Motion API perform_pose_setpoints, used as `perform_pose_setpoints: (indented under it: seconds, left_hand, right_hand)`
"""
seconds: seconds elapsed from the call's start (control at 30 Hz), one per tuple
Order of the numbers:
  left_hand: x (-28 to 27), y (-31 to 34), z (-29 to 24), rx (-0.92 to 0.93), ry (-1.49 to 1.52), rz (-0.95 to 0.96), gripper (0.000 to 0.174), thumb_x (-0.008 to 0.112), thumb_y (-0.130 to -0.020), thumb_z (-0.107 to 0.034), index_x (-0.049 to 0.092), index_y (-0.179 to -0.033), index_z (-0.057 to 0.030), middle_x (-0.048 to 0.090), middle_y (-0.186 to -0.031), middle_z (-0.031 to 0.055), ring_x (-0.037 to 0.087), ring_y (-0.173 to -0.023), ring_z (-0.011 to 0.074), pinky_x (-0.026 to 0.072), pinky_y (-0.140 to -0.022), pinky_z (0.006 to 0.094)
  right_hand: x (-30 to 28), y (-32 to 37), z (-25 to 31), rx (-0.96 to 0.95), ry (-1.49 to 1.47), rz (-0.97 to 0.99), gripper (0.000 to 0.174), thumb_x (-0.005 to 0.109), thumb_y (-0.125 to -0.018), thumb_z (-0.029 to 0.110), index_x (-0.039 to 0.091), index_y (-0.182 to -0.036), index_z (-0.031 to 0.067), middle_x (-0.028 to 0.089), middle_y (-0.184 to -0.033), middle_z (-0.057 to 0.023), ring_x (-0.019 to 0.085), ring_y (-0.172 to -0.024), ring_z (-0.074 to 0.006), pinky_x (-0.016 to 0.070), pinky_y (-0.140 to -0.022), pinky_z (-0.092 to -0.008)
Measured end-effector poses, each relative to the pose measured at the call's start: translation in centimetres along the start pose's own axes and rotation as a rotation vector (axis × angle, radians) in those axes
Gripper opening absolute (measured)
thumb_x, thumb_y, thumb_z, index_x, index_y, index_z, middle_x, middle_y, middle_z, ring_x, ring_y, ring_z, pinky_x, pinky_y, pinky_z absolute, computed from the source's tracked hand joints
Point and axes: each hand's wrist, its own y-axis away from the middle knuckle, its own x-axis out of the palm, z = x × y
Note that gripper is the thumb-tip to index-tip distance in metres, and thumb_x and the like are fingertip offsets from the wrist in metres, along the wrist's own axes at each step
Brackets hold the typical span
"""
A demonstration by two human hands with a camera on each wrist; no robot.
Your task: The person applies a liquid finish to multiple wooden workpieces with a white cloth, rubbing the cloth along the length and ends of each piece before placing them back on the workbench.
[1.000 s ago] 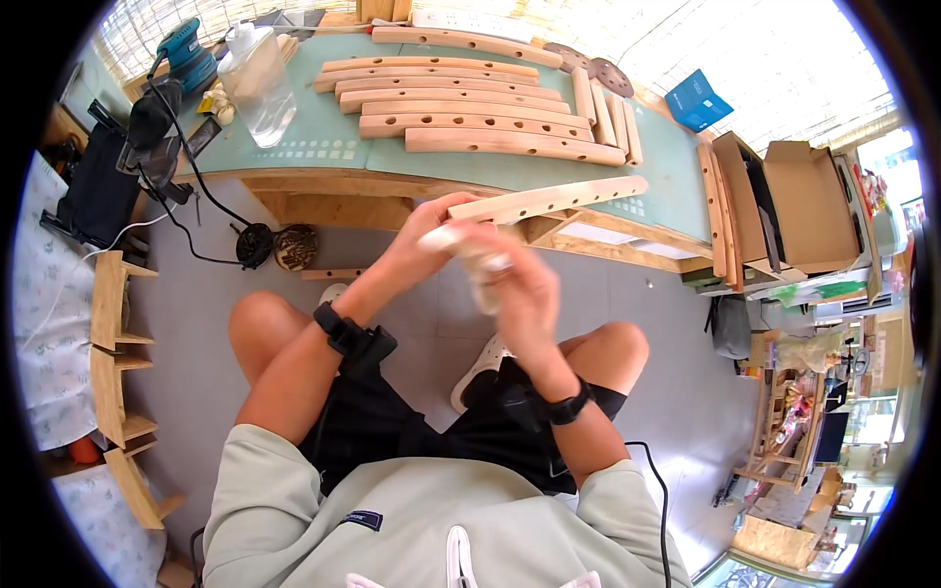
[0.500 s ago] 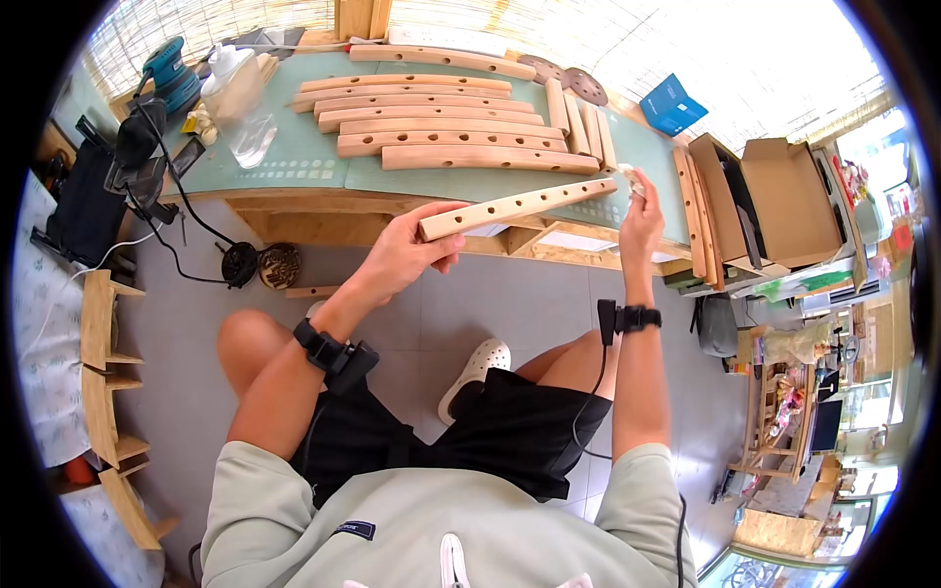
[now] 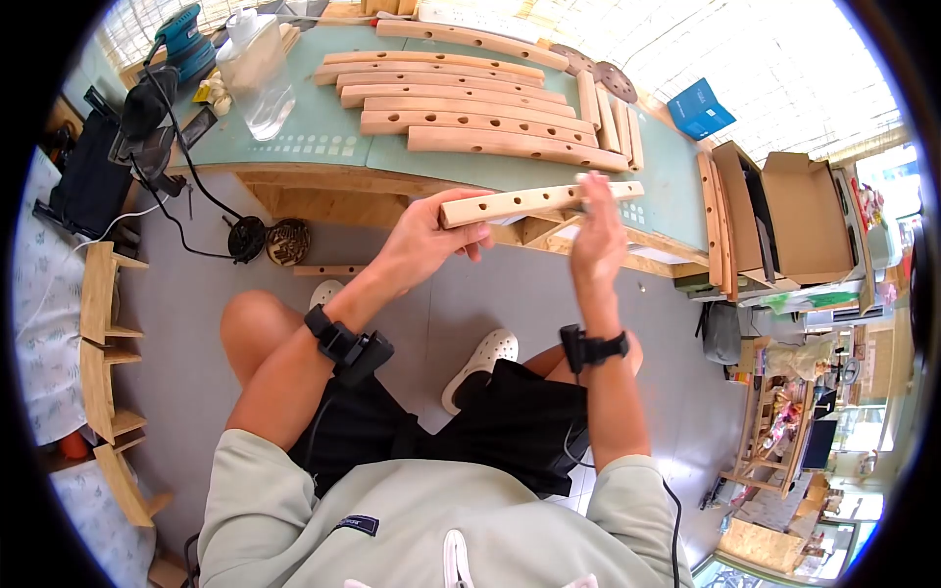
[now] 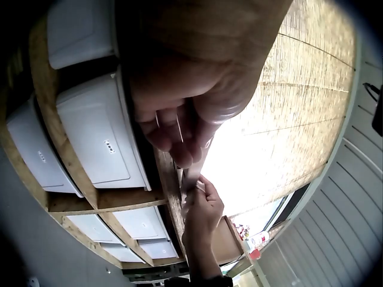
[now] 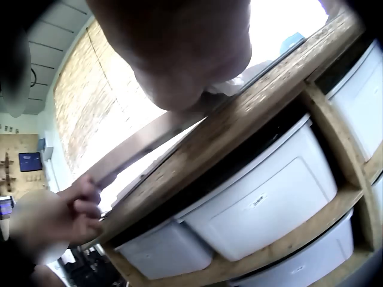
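Note:
The left hand (image 3: 421,240) grips the near end of a pale wooden bar (image 3: 520,204) with a row of holes, held up before the bench's front edge. Around the bar's far part is the right hand (image 3: 599,245), with a white cloth partly visible at its fingers. In the left wrist view the left hand (image 4: 185,89) curls over the bar, and the right hand (image 4: 202,224) is farther along it. The right wrist view has the right hand (image 5: 185,60) over the bar (image 5: 137,146), a white cloth (image 5: 230,87) beneath it, and the left hand (image 5: 60,218) at the other end.
Several drilled bars (image 3: 480,122) lie on the green bench top (image 3: 392,162), with short bars beside them. A clear bottle (image 3: 260,88) and a sander (image 3: 186,44) stand at left. An open cardboard box (image 3: 809,216) is at right. White bins (image 5: 263,200) sit under the bench.
The right hand first swept from near the left hand out to the bar's far end, then came back partway along it. The left hand keeps its grip, and the bar has tilted slightly flatter.

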Motion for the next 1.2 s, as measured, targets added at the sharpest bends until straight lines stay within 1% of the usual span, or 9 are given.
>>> perform_pose_setpoints:
  seconds: [0.23,0.3,0.4,0.5,0.7,0.8,0.83,1.0,1.2]
  left_hand:
    - [-0.3,-0.4,2.5,0.109,-0.094,-0.023,0.039,0.069,-0.099,-0.008,0.062,-0.137,-0.0032,0.071,-0.097,0.0042,0.067,-0.083,0.0138,0.0566,-0.079,0.0272]
    - [-0.1,-0.6,2.8,-0.017,0.58,0.085,0.038,0.069,-0.098,-0.005,0.062,-0.135,-0.0023,0.07,-0.094,0.0054,0.067,-0.083,0.0133,0.0569,-0.075,0.0272]
    - [0.3,-0.6,0.0,0.014,0.036,0.037,0.039,0.073,-0.097,-0.012,0.061,-0.133,-0.0025,0.07,-0.099,0.0038,0.067,-0.087,0.0136,0.0574,-0.077,0.0292]
    - [-1.0,-1.1,1.2,0.016,0.123,-0.094,0.029,0.073,-0.099,-0.021,0.062,-0.12,-0.0049,0.071,-0.102,0.0038,0.069,-0.087,0.0145,0.0559,-0.082,0.0282]
    - [-1.9,-1.8,-0.6,0.076,0.165,-0.298,0.036,0.062,-0.105,-0.021,0.05,-0.134,-0.0042,0.072,-0.099,0.0105,0.073,-0.087,0.0208,0.0581,-0.08,0.0325]
    - [-1.9,-1.5,-0.7,0.106,0.029,-0.396,0.041,0.058,-0.106,-0.018,0.043,-0.141,-0.0023,0.072,-0.097,0.0125,0.073,-0.082,0.0224,0.0589,-0.078,0.033]
    - [-1.9,-1.3,-0.7,0.152,0.002,-0.446,0.042,0.057,-0.106,-0.018,0.042,-0.142,-0.0015,0.071,-0.092,0.0118,0.072,-0.077,0.0217,0.0592,-0.076,0.033]
    - [-2.8,-0.9,-3.6,0.358,-0.039,-0.623,0.038,0.055,-0.106,-0.012,0.044,-0.14,0.0002,0.069,-0.085,0.009,0.07,-0.072,0.017,0.056,-0.069,0.029]
    - [-4.0,-7.6,-11.9,0.436,-0.93,-0.453,0.02,0.06,-0.101,-0.012,0.066,-0.113,0.002,0.074,-0.096,0.0109,0.069,-0.079,0.0176,0.055,-0.074,0.0318]
  right_hand:
    - [0.4,1.9,14.4,-0.122,-0.302,0.151,0.048,0.057,-0.083,-0.007,0.068,-0.129,0.0033,0.067,-0.135,-0.0166,0.059,-0.134,-0.0315,0.048,-0.111,-0.0444]
    - [-0.5,1.9,16.8,-0.134,-0.356,0.182,0.05,0.058,-0.081,-0.007,0.068,-0.129,0.0036,0.067,-0.135,-0.0165,0.059,-0.134,-0.0321,0.0484,-0.111,-0.0443]
    - [-2.1,1.4,18.3,-0.111,-0.8,0.282,0.038,0.051,-0.097,-0.005,0.069,-0.13,0.0044,0.07,-0.131,-0.012,0.064,-0.127,-0.0269,0.0501,-0.106,-0.0374]
    - [-3.9,1.5,16.9,0.379,-1.237,0.265,0.038,0.043,-0.104,-0.006,0.067,-0.131,0.0055,0.07,-0.123,-0.0044,0.061,-0.108,-0.0115,0.0497,-0.095,-0.0273]
    - [-2.0,0.9,6.7,0.948,-1.397,0.073,0.031,0.048,-0.106,0.007,0.066,-0.131,0.0045,0.069,-0.11,-0.0051,0.064,-0.092,-0.0075,0.0516,-0.076,-0.0233]
    - [-1.2,0.0,2.4,1.007,-1.46,0.116,0.031,0.048,-0.106,0.007,0.066,-0.131,0.003,0.07,-0.111,-0.0056,0.065,-0.092,-0.0095,0.0527,-0.076,-0.0251]
    - [-1.2,-0.3,1.8,0.995,-1.465,0.149,0.034,0.045,-0.107,0.008,0.062,-0.136,0.0016,0.069,-0.122,-0.0086,0.066,-0.105,-0.014,0.0531,-0.089,-0.0272]
    - [-0.4,-0.7,0.7,0.89,-1.449,0.305,0.036,0.045,-0.106,0.005,0.064,-0.136,0.0021,0.07,-0.114,-0.0049,0.064,-0.095,-0.0075,0.0506,-0.082,-0.0226]
    - [-1.0,-2.0,2.3,1.009,-1.562,0.271,0.036,0.046,-0.105,0.005,0.066,-0.135,0.0036,0.071,-0.106,-0.0022,0.062,-0.086,-0.0036,0.0474,-0.071,-0.0191]
